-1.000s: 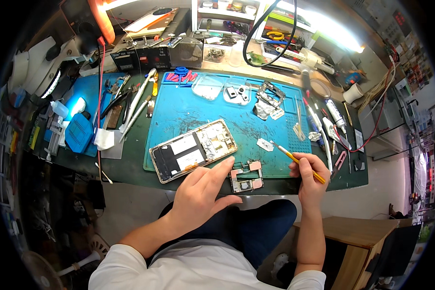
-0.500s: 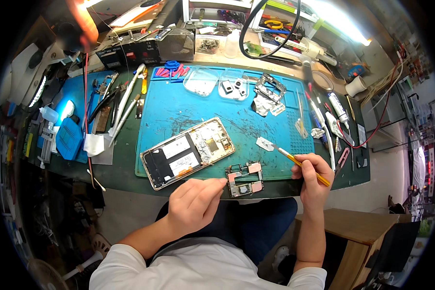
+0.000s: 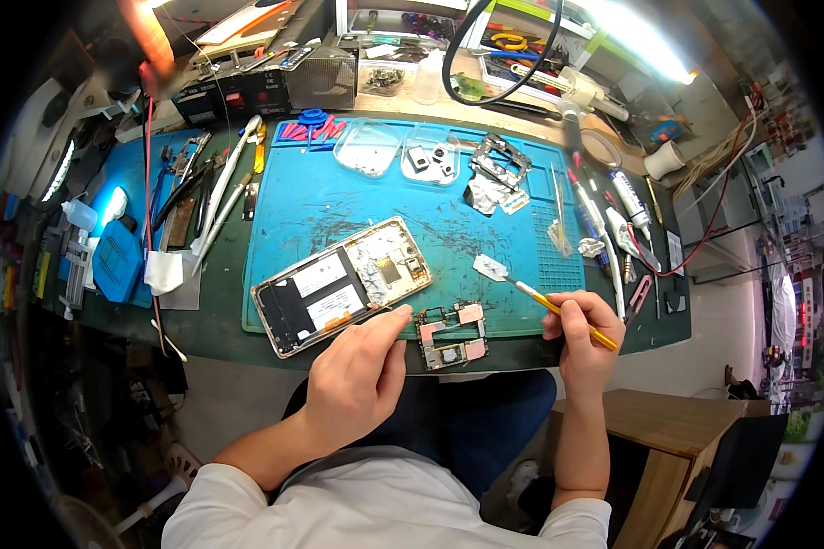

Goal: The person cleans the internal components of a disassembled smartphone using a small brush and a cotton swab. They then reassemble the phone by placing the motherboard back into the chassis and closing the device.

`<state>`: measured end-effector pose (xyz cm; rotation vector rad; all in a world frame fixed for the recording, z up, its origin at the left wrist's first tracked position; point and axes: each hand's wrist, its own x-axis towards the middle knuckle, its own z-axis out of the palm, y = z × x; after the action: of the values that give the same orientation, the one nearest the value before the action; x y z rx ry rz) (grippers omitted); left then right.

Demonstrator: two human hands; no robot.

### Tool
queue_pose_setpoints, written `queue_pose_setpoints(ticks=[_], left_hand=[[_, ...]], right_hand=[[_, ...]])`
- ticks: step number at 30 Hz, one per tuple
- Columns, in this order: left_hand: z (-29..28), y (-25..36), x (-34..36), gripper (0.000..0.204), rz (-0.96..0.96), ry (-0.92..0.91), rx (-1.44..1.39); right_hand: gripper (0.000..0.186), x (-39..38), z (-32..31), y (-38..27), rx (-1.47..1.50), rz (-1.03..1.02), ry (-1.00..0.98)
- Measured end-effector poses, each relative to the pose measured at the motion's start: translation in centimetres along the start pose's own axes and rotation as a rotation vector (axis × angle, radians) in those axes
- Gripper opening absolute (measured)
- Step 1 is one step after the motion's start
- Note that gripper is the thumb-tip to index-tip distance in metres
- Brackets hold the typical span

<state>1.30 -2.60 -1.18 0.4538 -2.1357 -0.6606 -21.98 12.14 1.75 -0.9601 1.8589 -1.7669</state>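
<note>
My right hand (image 3: 581, 340) grips a slim yellow-handled tool (image 3: 551, 306) with a pale, narrow front end. Its tip touches the near edge of a small whitish scrap (image 3: 491, 267) on the blue mat. My left hand (image 3: 355, 371) hovers at the mat's front edge, its fingers stretched out together and the thumb a little apart. Those fingertips are close to the upper left corner of a phone circuit board (image 3: 451, 335) with pinkish pads; whether they touch it I cannot tell. Left of the board lies an opened phone body (image 3: 341, 287), tilted, with a black-and-white battery area.
Clear plastic trays (image 3: 430, 161) with small camera modules stand at the mat's far side, beside a dark metal frame piece (image 3: 501, 165). Pens and tubes (image 3: 628, 197) line the right side. Tweezers and tools (image 3: 220, 197) lie left. A black cable loop (image 3: 447, 78) hangs overhead.
My left fingertips have moved up along the board's left side, and the fingers have straightened. The tool's tip has come to the scrap's edge. The whole view has shifted slightly.
</note>
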Motion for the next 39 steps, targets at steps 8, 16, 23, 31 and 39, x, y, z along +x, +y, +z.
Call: queue_pose_setpoints(ticks=[8,16,23,31,39], left_hand=[[0.2,0.0,0.1,0.054,-0.005,-0.015,-0.007],[0.2,0.1,0.4,0.055,0.001,-0.016,0.006],[0.2,0.1,0.1,0.049,0.02,-0.009,0.022],[-0.7,0.3,0.7,0.05,-0.048,-0.048,-0.111],[1.3,1.6,5.5,0.069,0.025,-0.156,0.12]], right_hand=[[0.016,0.0,0.3,0.0,-0.107,-0.031,-0.009],[0.015,0.3,0.5,-0.2,-0.145,-0.053,-0.037],[0.015,0.2,0.8,-0.4,-0.172,-0.056,-0.028],[0.016,0.3,0.6,-0.3,-0.174,-0.064,-0.049],[0.016,0.2,0.7,-0.1,-0.156,-0.059,-0.042]])
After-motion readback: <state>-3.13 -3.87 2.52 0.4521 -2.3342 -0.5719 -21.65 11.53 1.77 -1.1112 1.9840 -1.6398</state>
